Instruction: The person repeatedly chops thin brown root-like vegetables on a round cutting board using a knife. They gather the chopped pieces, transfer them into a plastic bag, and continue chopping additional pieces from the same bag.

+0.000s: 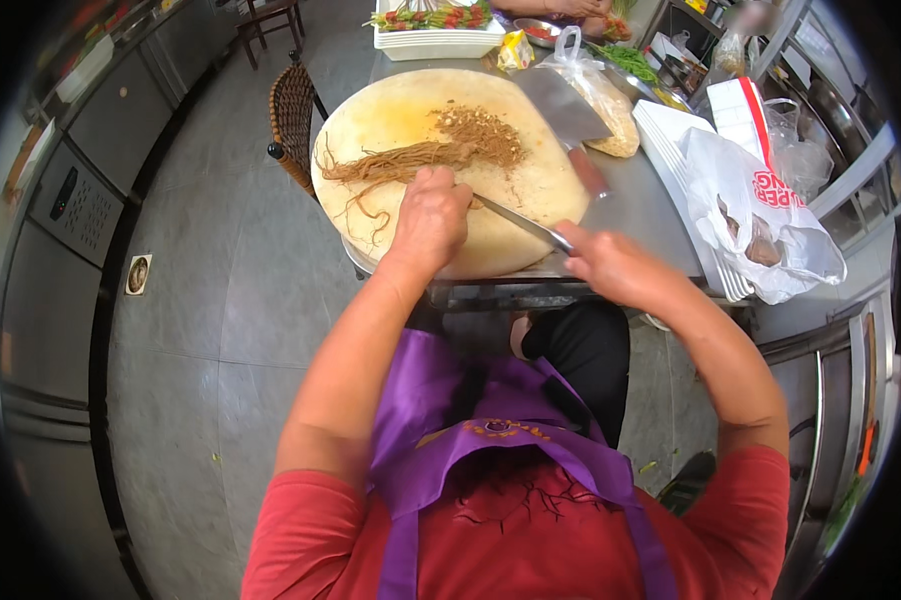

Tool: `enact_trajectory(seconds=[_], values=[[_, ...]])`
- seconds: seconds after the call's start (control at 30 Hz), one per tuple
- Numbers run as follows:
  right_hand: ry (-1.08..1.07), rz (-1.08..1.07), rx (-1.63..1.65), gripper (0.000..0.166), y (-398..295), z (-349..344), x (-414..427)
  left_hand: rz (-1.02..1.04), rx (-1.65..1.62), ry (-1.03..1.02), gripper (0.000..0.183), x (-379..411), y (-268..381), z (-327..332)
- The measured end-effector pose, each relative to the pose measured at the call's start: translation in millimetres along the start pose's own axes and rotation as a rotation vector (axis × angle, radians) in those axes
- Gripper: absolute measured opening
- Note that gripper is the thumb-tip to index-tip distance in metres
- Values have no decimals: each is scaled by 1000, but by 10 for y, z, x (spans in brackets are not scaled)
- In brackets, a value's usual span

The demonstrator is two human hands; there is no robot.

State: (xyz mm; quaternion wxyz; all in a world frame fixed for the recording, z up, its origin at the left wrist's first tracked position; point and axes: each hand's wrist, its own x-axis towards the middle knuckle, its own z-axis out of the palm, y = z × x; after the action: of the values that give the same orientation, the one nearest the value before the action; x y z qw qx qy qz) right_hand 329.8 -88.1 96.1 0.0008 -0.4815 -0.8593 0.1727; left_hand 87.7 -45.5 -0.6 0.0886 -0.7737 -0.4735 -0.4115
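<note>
A thick round chopping board (495, 240) lies on the metal table before me. On it rests a bundle of thin brown roots (390, 161), with chopped bits and brown crumbs (495, 135) heaped at its right end. My left hand (434, 214) is bent over the near edge of the bundle; whether its fingers grip a root is hidden. My right hand (608, 259) is closed on the handle of a narrow knife (521, 221), whose blade slants up and left to my left hand's fingers. A wide cleaver (563, 105) with a wooden handle lies across the board's right edge.
Right of the board are a plastic bag of pale bits (615, 127), stacked white trays (683, 172) and a white plastic bag (765, 232). Beyond it, a white tray of skewers (439, 41) stands near another person's hands (570, 7). A wicker chair (291, 124) is at the left.
</note>
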Motion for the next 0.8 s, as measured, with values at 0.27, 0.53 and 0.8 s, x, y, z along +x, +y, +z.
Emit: enact_trajectory(seconds=[0.27,0.53,0.8], values=[[156,27,34,35,69,249,-84,-54,-40,52,6,22,24,0],[120,56,11,42,6,163,-269,-47,-25,52,6,11,17,-5],[72,14,49,41,45,142,-287,-7,-19,36,4,12,43,-24]])
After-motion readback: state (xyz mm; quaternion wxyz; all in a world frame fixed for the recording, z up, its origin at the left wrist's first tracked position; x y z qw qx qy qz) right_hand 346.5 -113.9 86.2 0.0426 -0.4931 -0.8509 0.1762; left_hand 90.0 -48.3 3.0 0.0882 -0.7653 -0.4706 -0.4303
